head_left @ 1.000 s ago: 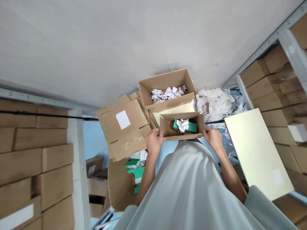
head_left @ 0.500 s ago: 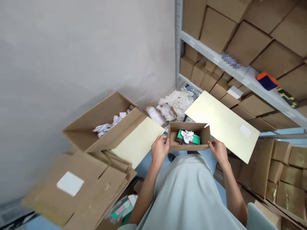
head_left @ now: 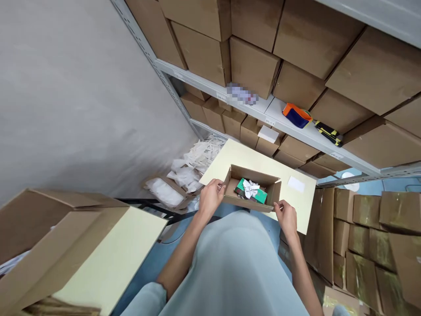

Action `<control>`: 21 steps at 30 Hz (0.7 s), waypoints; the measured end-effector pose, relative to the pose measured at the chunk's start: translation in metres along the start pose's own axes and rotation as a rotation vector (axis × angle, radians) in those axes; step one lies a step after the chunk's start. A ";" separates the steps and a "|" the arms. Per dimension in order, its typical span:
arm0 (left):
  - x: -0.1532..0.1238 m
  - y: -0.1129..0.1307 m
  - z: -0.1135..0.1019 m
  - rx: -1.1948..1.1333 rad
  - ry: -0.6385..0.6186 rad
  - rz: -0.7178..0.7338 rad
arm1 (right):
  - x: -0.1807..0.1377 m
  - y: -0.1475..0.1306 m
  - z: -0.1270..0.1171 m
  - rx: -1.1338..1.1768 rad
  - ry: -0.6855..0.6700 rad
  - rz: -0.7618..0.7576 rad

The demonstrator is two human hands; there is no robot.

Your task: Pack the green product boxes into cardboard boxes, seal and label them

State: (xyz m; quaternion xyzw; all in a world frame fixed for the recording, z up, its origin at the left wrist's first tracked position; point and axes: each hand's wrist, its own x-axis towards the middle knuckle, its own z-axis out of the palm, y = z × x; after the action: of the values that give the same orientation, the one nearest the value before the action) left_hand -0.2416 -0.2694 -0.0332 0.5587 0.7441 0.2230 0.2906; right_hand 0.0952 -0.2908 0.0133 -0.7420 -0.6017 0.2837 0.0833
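Between my two hands is a small open cardboard box [head_left: 245, 203]. My left hand [head_left: 210, 198] pinches its left end, and my right hand [head_left: 285, 216] grips its right front corner. Inside lies a green carton [head_left: 261, 195], tilted a little, with a crumpled piece of white paper [head_left: 250, 188] on top of it. The box is at the near edge of a pale yellow tabletop [head_left: 217, 163]; whether it rests there or is held just above, I cannot tell. A blank white label [head_left: 296, 184] lies on that tabletop, to the right of the box.
Shelving [head_left: 315, 136] full of cardboard boxes stands behind the tabletop, with an orange and blue holder [head_left: 297, 116] on its ledge. A large open carton [head_left: 66, 239] sits at left on a second pale board [head_left: 108, 254]. White scrap paper [head_left: 205, 151] is heaped by the wall. Boxes [head_left: 365, 237] are stacked at right.
My view has swung to the right, and the box in my hands has come from between the two boards to over the right tabletop. Both hands have kept their hold.
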 end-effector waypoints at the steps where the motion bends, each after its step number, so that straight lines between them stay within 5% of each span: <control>1: 0.011 0.008 0.007 -0.003 -0.011 0.013 | 0.011 0.004 -0.006 0.004 0.016 0.007; 9: 0.072 0.027 0.040 -0.018 0.004 0.086 | 0.076 0.018 -0.011 0.060 0.075 0.039; 15: 0.096 0.018 0.043 -0.043 -0.036 0.069 | 0.092 0.019 -0.004 0.015 -0.002 0.091; 21: 0.099 0.022 0.035 0.098 -0.200 0.110 | 0.147 -0.006 -0.022 -0.114 0.033 0.079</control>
State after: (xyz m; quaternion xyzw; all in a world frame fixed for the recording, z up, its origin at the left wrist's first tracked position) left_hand -0.2227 -0.1679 -0.0625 0.6317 0.6897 0.1451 0.3229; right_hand 0.1182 -0.1459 -0.0129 -0.7732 -0.5858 0.2398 0.0393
